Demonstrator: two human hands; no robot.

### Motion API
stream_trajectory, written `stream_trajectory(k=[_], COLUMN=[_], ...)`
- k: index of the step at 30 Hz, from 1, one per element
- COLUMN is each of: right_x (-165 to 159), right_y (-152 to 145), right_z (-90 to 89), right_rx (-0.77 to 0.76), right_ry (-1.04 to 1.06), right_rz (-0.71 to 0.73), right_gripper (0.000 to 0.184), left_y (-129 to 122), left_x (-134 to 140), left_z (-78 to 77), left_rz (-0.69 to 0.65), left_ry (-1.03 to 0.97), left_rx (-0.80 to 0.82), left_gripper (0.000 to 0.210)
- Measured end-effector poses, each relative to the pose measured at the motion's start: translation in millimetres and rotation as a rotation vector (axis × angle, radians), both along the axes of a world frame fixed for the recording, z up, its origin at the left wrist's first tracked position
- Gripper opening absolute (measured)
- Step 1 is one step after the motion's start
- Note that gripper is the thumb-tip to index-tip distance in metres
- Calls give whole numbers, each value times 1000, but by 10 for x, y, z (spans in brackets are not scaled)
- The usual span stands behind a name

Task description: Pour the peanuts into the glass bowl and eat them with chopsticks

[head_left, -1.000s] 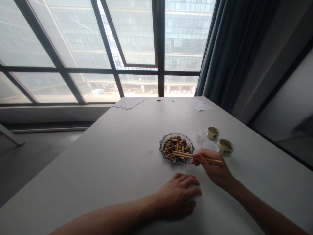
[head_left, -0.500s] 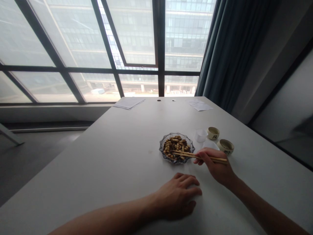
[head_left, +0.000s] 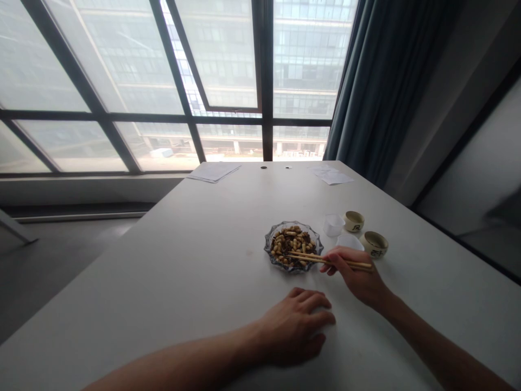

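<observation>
A pair of wooden chopsticks (head_left: 317,258) is held in my right hand (head_left: 358,279), their tips among the contents of a scalloped glass bowl (head_left: 267,248). Peanuts in their shells (head_left: 293,243) fill the bowl, mixed with dark reddish-brown bits. Whether the tips grip a peanut I cannot tell. My left hand (head_left: 299,326) rests on the table in front of the bowl, fingers loosely bent and apart, holding nothing. Just beyond my right hand, and partly hidden by it, is a clear plastic container (head_left: 350,242).
Behind it stand another clear plastic container (head_left: 334,224) and two cream cups with dark characters (head_left: 354,221). Papers (head_left: 215,171) lie at the far left of the white table (head_left: 195,250), more sheets (head_left: 331,175) at the far right. Windows and a dark curtain (head_left: 378,98) border the far end.
My right hand and the chopsticks have shifted very slightly, the rear ends now tilting a little differently. My left hand and the bowl stay in place.
</observation>
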State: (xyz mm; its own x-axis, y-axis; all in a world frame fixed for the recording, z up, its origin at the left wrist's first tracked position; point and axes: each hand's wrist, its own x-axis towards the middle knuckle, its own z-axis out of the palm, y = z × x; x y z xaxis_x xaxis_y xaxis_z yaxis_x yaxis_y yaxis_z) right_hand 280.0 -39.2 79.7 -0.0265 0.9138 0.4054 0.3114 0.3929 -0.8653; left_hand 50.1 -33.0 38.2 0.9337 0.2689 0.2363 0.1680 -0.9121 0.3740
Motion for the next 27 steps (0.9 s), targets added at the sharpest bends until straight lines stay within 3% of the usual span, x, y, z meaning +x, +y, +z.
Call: stream_trajectory(k=[10, 15, 21, 24, 27], right_x=[-53, 65, 584, 873, 1102], right_y=[25, -40, -324, -533, -735], right_z=[-140, 93, 477, 537, 477], right_rx=[-66, -25, 170, 244, 226], right_ry=[225, 271, 271, 266, 246], right_rz=[-176, -282, -499, -669, -825], right_gripper=[48, 47, 36, 32, 31], left_y=[2, 5, -2, -6, -8], left_x=[-2, -8, -4, -2, 1], left_z=[21, 18, -19, -24, -15], left_rz=[-6, -13, 0, 3, -2], left_ry=[9, 1, -10, -14, -11], left_rx=[-26, -30, -33, -40, -39], left_gripper=[37, 36, 34, 34, 34])
